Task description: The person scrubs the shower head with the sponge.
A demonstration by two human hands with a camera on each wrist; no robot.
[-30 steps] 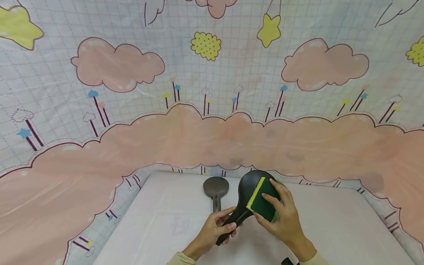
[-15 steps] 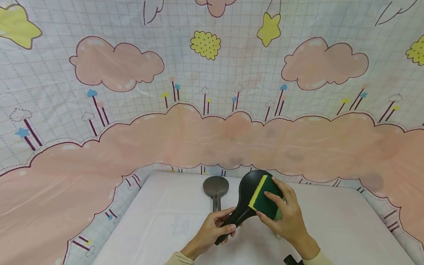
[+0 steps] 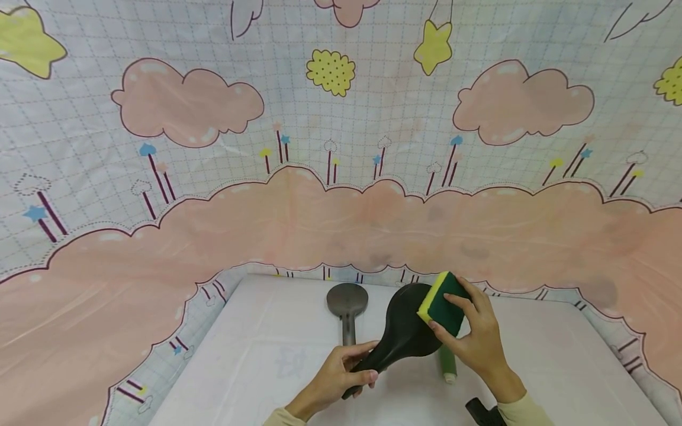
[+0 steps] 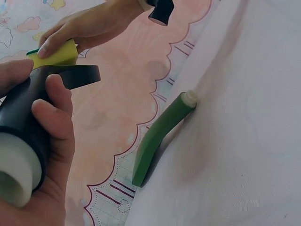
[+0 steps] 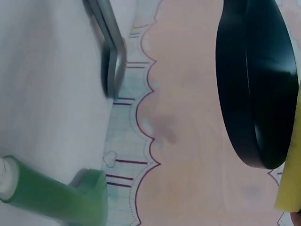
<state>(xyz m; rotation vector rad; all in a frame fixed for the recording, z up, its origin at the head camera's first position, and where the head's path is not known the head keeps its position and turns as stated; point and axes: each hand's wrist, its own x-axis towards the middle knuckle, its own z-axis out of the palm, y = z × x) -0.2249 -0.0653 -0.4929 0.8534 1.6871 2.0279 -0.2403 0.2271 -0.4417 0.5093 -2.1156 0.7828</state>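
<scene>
My left hand (image 3: 341,376) grips the handle of a black shower head (image 3: 407,325), its round head raised over the table and pointing away to the right. A pale hollow end shows at the handle's base in the left wrist view. My right hand (image 3: 482,337) pinches a yellow and dark green sponge (image 3: 446,305) between thumb and fingers. The sponge's yellow side (image 5: 290,169) lies right at the shower head's outer edge, as the right wrist view shows. In the left wrist view, left-hand fingers (image 4: 54,117) curl round the black handle.
A grey shower head (image 3: 347,300) lies on the white table (image 3: 256,355) behind my left hand. Under the black one lies a green shower head (image 3: 448,364) with a pale end. A black device (image 3: 482,411) sits by the right wrist. A cloud-patterned cloth (image 3: 341,231) hangs behind.
The black shower head has tipped over to the right and a little lower. The sponge has moved up and right to its edge. More of the green shower head now shows.
</scene>
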